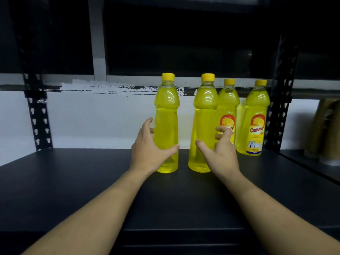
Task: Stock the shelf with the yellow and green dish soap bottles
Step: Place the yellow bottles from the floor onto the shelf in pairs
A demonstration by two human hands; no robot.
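Four yellow bottles (166,116) (202,115) (228,100) (257,111) stand on one shelf (82,181); left hand (147,151) and right hand (222,155), fingers spread, flank two.

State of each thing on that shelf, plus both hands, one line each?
left front bottle: upright, capped, label not showing
right front bottle: upright, capped, label not showing
back left bottle: upright, capped, label facing out
back right bottle: upright, capped, label facing out
left hand: cupped round left front bottle, grip unclear
right hand: cupped round right front bottle, grip unclear
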